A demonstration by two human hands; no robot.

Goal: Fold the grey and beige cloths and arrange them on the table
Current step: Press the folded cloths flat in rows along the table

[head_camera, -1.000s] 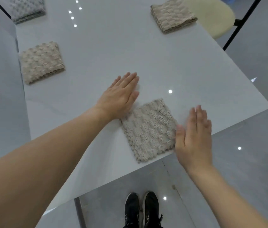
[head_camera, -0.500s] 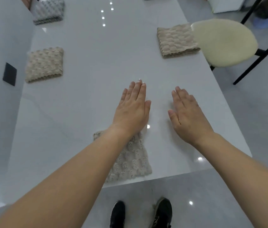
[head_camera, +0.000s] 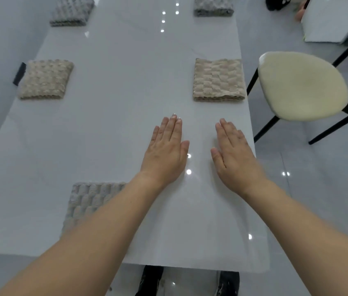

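Several folded cloths lie on the white table (head_camera: 126, 116). A light grey-beige folded cloth (head_camera: 87, 201) sits near the front left, partly hidden under my left forearm. One beige cloth (head_camera: 46, 79) lies at the left edge and another beige cloth (head_camera: 219, 79) at the right edge. Two grey cloths (head_camera: 71, 11) (head_camera: 213, 6) lie at the far end. My left hand (head_camera: 165, 151) and my right hand (head_camera: 234, 158) are flat, fingers straight, over bare table right of the near cloth, holding nothing.
A cream-seated chair (head_camera: 301, 86) with black legs stands close to the table's right edge. A white box (head_camera: 329, 20) is on the floor at the far right. My black shoes (head_camera: 151, 280) show below the table's front edge.
Both hands have left the near cloth and moved right and forward over bare table. The view has swung to face down the table's length, bringing the far grey cloths into sight.
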